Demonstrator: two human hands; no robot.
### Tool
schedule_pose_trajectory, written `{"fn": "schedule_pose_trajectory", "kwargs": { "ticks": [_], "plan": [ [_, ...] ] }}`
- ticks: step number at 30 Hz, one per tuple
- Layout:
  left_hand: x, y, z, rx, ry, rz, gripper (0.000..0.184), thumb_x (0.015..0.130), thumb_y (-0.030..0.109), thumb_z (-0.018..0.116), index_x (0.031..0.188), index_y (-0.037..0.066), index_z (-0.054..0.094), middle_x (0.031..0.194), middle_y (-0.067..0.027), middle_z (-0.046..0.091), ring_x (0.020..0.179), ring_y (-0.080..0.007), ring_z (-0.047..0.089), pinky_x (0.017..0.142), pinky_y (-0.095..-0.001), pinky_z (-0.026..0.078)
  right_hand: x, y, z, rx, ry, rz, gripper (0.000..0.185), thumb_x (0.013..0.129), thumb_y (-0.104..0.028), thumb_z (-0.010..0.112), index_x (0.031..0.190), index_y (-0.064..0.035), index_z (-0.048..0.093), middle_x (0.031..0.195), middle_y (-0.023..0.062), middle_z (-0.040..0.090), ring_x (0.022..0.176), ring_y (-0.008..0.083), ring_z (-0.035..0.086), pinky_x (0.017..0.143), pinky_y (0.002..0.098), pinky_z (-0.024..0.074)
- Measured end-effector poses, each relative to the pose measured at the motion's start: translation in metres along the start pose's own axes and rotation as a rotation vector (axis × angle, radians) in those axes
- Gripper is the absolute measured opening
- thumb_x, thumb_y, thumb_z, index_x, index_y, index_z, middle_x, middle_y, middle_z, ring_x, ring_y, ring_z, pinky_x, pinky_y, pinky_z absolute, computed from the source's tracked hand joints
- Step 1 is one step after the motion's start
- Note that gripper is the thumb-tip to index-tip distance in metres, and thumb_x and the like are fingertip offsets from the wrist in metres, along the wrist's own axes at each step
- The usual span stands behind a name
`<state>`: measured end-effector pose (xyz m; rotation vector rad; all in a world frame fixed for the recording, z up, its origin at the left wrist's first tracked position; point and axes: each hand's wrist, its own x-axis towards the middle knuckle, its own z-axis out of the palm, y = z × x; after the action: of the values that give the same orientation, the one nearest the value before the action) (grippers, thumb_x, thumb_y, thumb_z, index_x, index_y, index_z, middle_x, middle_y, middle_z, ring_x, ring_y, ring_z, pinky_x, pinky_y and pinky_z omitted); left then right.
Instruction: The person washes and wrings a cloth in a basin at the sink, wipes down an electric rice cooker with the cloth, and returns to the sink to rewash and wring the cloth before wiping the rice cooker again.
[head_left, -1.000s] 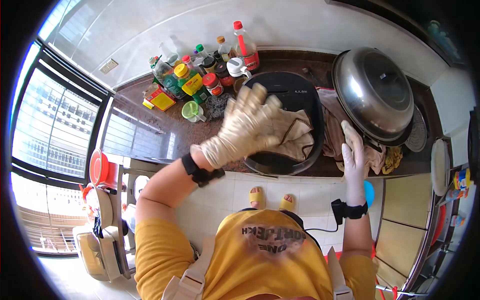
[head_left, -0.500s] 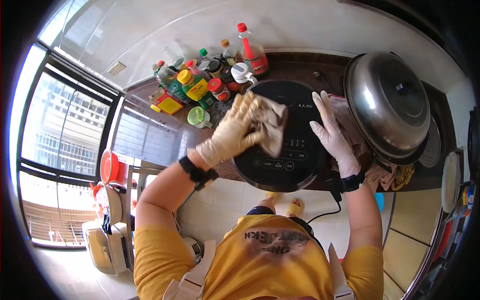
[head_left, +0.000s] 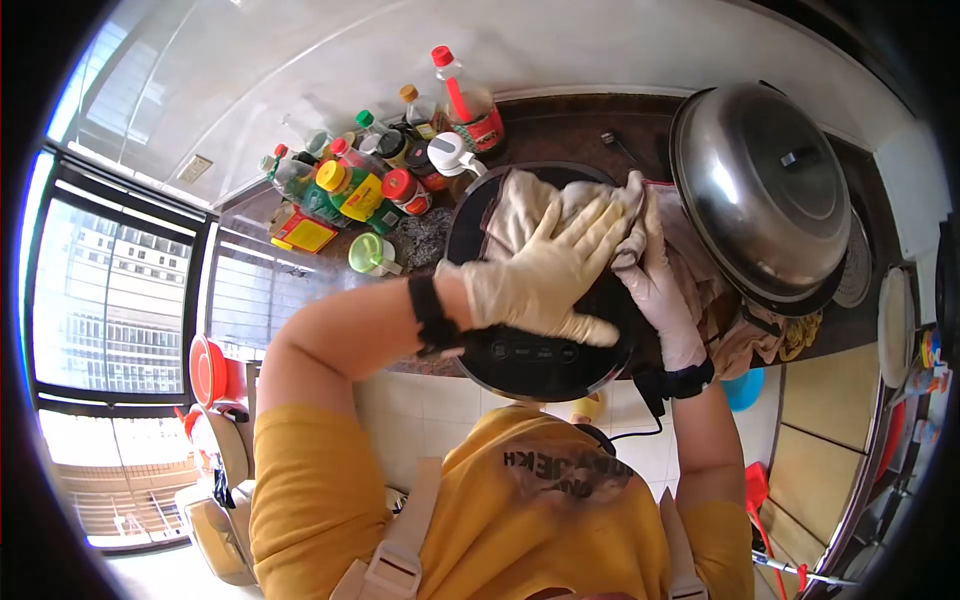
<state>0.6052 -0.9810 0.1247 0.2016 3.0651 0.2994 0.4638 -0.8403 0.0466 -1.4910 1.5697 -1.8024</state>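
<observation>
A pale cloth (head_left: 530, 205) lies spread over the upper part of a black induction cooker (head_left: 480, 350). My left hand (head_left: 545, 275), in a whitish glove, rests flat on the cloth with its fingers stretched toward the upper right. At the cooker's right edge is my gloved right hand (head_left: 665, 300), its visible fingers extended upward. The cloth's bunched right edge meets this hand and partly covers its thumb and fingers. Part of the cooker's control panel shows below my left hand.
Several seasoning bottles (head_left: 350, 190), a white-lidded jar (head_left: 452, 155) and a green cup (head_left: 370, 253) stand left of the cooker. A large domed metal lid (head_left: 765, 190) sits to the right, with crumpled cloths (head_left: 750, 340) beside it. A black cord (head_left: 655, 405) hangs at the counter's front.
My left hand has moved right across the cooker, from gripping the bunched cloth to lying flat on it. The cloth is now spread wider and reaches my right hand. The view has shifted slightly.
</observation>
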Motion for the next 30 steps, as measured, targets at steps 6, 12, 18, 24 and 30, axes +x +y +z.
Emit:
{"fn": "schedule_pose_trajectory", "kwargs": {
  "ticks": [6, 12, 18, 24, 30],
  "plan": [
    [-0.115, 0.051, 0.001, -0.203, -0.240, 0.059, 0.110, 0.085, 0.071, 0.057, 0.160, 0.004, 0.014, 0.167, -0.0197, 0.010, 0.156, -0.0389, 0.003, 0.119, -0.0650, -0.001, 0.012, -0.035, -0.013, -0.372, -0.036, 0.014, 0.089, 0.087, -0.015, 0.072, 0.161, -0.0126, 0.023, 0.168, 0.0174, 0.015, 0.155, 0.0332, 0.016, 0.124, 0.0440, 0.0163],
    [-0.144, 0.050, -0.031, -0.880, 0.425, 0.013, 0.041, 0.101, 0.035, 0.054, 0.113, 0.000, 0.072, 0.119, -0.0170, 0.071, 0.111, -0.0338, 0.066, 0.100, -0.0394, 0.049, 0.054, -0.121, 0.027, -0.517, -0.691, -0.487, 0.061, 0.093, -0.037, 0.062, 0.148, -0.0148, 0.048, 0.156, 0.0206, 0.036, 0.146, 0.0471, 0.028, 0.120, 0.0518, 0.0274],
    [-0.183, 0.041, -0.023, -0.429, 0.746, -0.152, 0.051, 0.100, 0.044, 0.051, 0.121, 0.001, 0.068, 0.127, -0.0203, 0.066, 0.122, -0.0370, 0.060, 0.106, -0.0490, 0.039, 0.048, -0.084, 0.096, -0.633, -1.069, -0.721, 0.049, 0.094, -0.042, 0.054, 0.130, -0.0085, 0.058, 0.147, 0.0225, 0.048, 0.139, 0.0483, 0.041, 0.109, 0.0571, 0.0381],
    [-0.124, 0.045, 0.002, -0.140, 0.252, -0.206, 0.116, 0.075, 0.079, 0.061, 0.156, 0.001, 0.031, 0.162, -0.0305, 0.021, 0.151, -0.0476, 0.018, 0.121, -0.0551, 0.014, 0.141, 0.000, 0.069, -0.844, -0.578, -0.767, 0.058, 0.094, -0.045, 0.055, 0.143, -0.0146, 0.050, 0.133, 0.0116, 0.057, 0.127, 0.0329, 0.052, 0.110, 0.0459, 0.0393],
    [-0.103, 0.050, 0.012, 0.039, 0.075, -0.246, 0.121, 0.068, 0.079, 0.065, 0.158, 0.007, 0.029, 0.163, -0.0271, 0.021, 0.152, -0.0453, 0.017, 0.122, -0.0546, 0.012, 0.125, 0.029, -0.008, -0.428, -0.485, -0.039, 0.055, 0.100, -0.029, 0.057, 0.146, -0.0021, 0.045, 0.140, 0.0201, 0.054, 0.128, 0.0375, 0.054, 0.105, 0.0418, 0.0451]
  ]
}}
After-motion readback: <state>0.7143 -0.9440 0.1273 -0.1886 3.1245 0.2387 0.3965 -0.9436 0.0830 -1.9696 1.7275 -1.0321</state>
